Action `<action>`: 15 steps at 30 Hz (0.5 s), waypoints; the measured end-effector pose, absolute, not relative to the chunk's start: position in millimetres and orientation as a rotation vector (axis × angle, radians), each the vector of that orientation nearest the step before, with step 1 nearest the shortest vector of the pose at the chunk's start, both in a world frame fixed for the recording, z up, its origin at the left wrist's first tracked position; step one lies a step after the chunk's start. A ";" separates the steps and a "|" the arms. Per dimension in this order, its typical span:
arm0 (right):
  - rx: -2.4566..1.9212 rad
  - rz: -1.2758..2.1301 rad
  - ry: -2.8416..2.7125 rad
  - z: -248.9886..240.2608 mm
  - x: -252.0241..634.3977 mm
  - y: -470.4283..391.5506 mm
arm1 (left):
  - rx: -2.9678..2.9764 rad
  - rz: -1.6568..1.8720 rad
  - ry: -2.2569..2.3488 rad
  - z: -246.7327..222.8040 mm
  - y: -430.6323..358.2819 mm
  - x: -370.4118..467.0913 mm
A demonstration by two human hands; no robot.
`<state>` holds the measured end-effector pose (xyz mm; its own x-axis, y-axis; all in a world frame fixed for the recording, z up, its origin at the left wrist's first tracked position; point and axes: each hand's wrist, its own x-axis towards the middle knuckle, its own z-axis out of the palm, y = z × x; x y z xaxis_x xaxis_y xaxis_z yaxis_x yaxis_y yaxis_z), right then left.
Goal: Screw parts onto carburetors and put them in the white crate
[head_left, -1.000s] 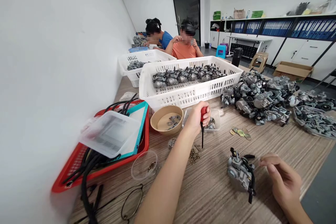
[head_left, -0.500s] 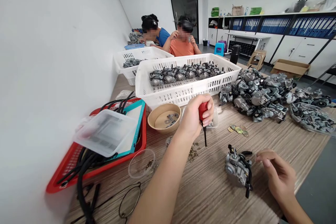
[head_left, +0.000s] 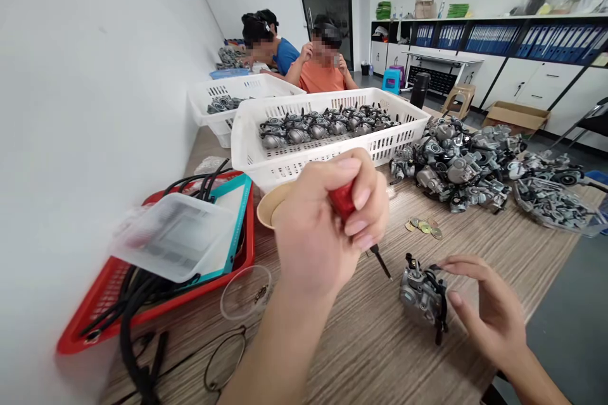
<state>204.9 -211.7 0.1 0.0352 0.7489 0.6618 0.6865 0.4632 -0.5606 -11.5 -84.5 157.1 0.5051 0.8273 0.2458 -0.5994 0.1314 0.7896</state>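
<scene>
My left hand (head_left: 332, 221) is wrapped round the red handle of a screwdriver (head_left: 342, 200), whose dark shaft points down and right with its tip above the wooden table. Just right of that tip, a metal carburetor (head_left: 420, 294) with black hoses stands on the table. My right hand (head_left: 489, 304) is beside its right side, thumb and fingers apart around an empty gap; the fingertips are close to its top, and whether they touch it I cannot tell. Behind the carburetor lie several brass-coloured discs (head_left: 424, 226). My left hand partly covers a tan bowl (head_left: 270, 205).
Carburetors fill a white basket (head_left: 285, 168), and more are piled (head_left: 460, 164) at the right. A red basket (head_left: 142, 323) with black hoses stands left, near a clear round container (head_left: 246, 294) and glasses (head_left: 225, 361). Two people sit beyond the baskets.
My left hand has come nearer the camera, and the screwdriver now tilts toward the carburetor. My right hand has moved closer to the carburetor, its fingers stretched further. The view has shifted slightly.
</scene>
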 end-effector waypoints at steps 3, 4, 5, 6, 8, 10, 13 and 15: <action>-1.301 0.097 -1.812 23.8 184.0 -209.3 | 0.991 1.058 0.245 162.6 -92.5 -17.0; -1.319 0.117 -1.836 29.9 177.0 -207.1 | 0.992 1.054 0.227 163.4 -94.9 -18.9; -1.322 0.144 -1.857 34.7 170.6 -204.4 | 0.989 1.052 0.207 163.8 -97.3 -20.7; -1.308 0.176 -1.874 38.4 165.2 -201.6 | 0.978 1.062 0.187 163.8 -99.4 -22.4; -1.246 0.250 -1.894 42.6 157.7 -196.9 | 0.944 1.090 0.152 163.1 -103.3 -25.2; -1.195 0.310 -1.886 43.5 154.6 -194.7 | 0.909 1.104 0.148 162.1 -106.6 -27.5; -1.191 0.374 -1.815 41.1 154.7 -196.4 | 0.867 1.154 0.182 160.5 -110.3 -30.8; -1.184 0.436 -1.700 38.3 155.3 -199.4 | 0.856 1.189 0.211 159.4 -112.0 -33.8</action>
<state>155.3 -199.4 38.3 -0.0441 0.8583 0.5112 0.5063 0.4603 -0.7292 -33.8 -112.0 159.4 0.3947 0.8750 0.2804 -0.7252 0.1093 0.6799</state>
